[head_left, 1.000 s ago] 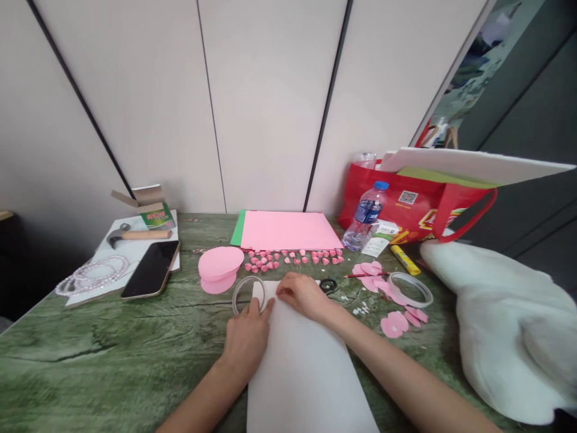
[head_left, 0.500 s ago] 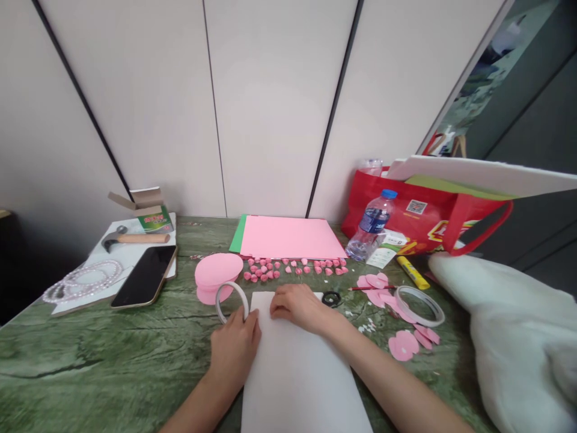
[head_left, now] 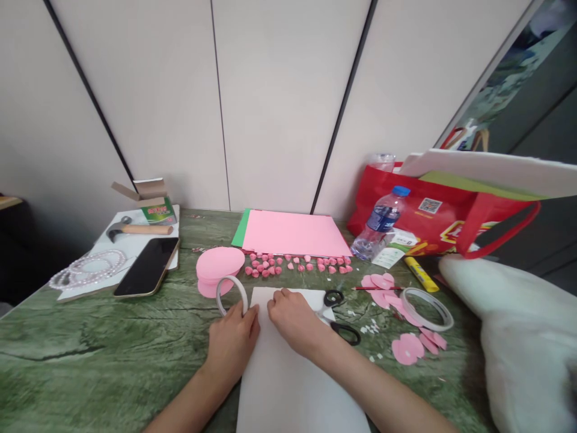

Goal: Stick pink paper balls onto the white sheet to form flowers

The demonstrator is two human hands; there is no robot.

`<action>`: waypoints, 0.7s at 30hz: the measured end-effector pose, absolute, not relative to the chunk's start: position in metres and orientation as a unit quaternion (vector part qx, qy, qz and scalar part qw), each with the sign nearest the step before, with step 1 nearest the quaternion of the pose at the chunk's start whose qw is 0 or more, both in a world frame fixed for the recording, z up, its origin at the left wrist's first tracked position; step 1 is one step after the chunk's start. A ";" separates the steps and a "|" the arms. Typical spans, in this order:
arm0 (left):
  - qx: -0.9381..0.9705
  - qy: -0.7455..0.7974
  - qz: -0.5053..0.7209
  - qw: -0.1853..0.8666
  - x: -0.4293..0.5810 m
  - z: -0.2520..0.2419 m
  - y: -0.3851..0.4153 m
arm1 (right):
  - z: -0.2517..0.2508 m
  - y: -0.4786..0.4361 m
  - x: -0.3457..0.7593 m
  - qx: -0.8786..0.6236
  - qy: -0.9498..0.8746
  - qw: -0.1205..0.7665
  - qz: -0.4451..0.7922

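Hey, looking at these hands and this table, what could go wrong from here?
The scissors lie right by the right hand, blade tips hidden from view, so a shift could nudge them or perhaps nick it.

The tape roll stands on edge at the left hand; let go, it might tip or roll toward the pink ovals.

White scraps lie loose, so sticky tape could pick some up.

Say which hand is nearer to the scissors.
Right. The right hand is just left of the scissors' handles; the left hand is farther left, at the upright tape roll.
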State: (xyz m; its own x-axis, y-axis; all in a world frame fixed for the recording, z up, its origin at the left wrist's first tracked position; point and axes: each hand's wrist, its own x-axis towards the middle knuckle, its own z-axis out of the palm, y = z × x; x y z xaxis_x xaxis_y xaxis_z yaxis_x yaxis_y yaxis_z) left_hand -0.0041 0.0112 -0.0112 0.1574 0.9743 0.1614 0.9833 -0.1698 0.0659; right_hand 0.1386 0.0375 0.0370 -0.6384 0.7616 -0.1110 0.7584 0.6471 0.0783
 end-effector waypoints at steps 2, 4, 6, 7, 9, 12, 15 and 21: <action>-0.762 -0.641 -0.086 0.028 -0.004 -0.011 0.011 | 0.037 0.037 0.138 0.415 0.907 0.065 0.018; -0.764 -0.638 -0.088 0.028 -0.004 -0.012 0.011 | 0.035 0.040 0.140 0.412 0.909 0.061 0.016; -0.765 -0.637 -0.088 0.027 -0.004 -0.012 0.011 | 0.033 0.046 0.144 0.419 0.906 0.055 0.005; -0.765 -0.637 -0.088 0.027 -0.004 -0.012 0.011 | 0.032 0.049 0.147 0.424 0.904 0.052 -0.004; -0.765 -0.638 -0.087 0.025 -0.004 -0.012 0.011 | 0.030 0.056 0.152 0.436 0.899 0.043 -0.028; -0.762 -0.642 -0.084 0.019 -0.004 -0.012 0.010 | 0.027 0.063 0.158 0.442 0.894 0.022 -0.063; -0.762 -0.642 -0.086 0.023 -0.004 -0.011 0.010 | 0.024 0.064 0.159 0.435 0.898 0.012 -0.068; -0.765 -0.639 -0.083 0.027 -0.004 -0.010 0.009 | 0.022 0.062 0.157 0.434 0.900 0.015 -0.037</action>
State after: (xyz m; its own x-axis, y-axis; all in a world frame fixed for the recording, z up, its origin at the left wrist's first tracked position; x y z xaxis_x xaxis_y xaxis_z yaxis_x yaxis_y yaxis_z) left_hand -0.0042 0.0094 -0.0105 0.1709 0.9721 0.1609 0.9810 -0.1831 0.0645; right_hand 0.1574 0.0618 0.0217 -0.6235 0.7796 -0.0584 0.7818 0.6212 -0.0538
